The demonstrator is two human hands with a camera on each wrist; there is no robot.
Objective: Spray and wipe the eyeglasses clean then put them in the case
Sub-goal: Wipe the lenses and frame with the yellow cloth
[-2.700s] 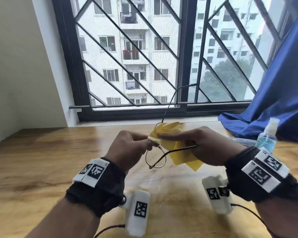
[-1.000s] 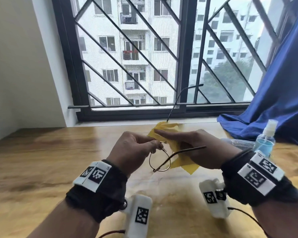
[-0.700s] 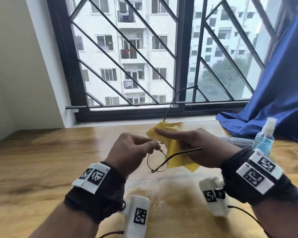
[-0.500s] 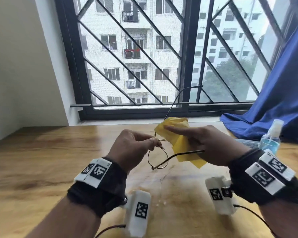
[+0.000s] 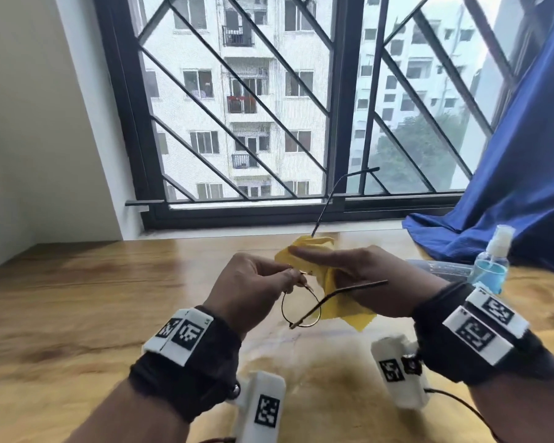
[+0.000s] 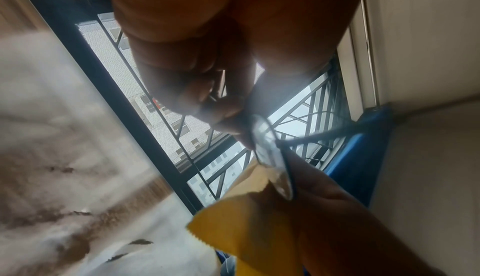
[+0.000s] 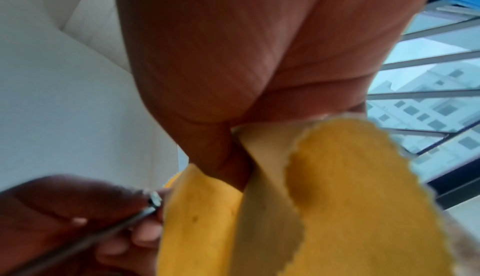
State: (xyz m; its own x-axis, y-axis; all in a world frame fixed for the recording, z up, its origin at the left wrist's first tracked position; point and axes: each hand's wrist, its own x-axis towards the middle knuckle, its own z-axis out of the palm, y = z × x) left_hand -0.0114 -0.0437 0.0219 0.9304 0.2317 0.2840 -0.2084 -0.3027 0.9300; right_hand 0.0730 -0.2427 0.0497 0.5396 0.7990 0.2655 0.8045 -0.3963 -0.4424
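Thin wire-framed eyeglasses (image 5: pixel 301 310) are held up above the wooden table (image 5: pixel 109 298), temples unfolded. My left hand (image 5: pixel 293 276) pinches the frame near the bridge between thumb and index finger. My right hand (image 5: pixel 311 257) pinches a yellow cloth (image 5: pixel 349 311) round the far lens, index finger stretched flat on top and thumb hidden beneath. In the left wrist view the near lens (image 6: pixel 270 155) shows just beyond my fingertips, with the yellow cloth (image 6: pixel 246 231) below it. In the right wrist view the yellow cloth (image 7: pixel 332 198) folds under my palm beside the metal frame (image 7: pixel 145 211).
A spray bottle (image 5: pixel 491 266) of blue liquid stands at the right, beside a clear flat object (image 5: pixel 442 268) lying on the table. A blue curtain (image 5: pixel 518 174) drapes onto the far right corner. The barred window (image 5: pixel 301 123) closes off the back.
Both hands keep the same holds. My right hand has shifted the cloth a little over the far lens, and the glasses have tilted slightly.
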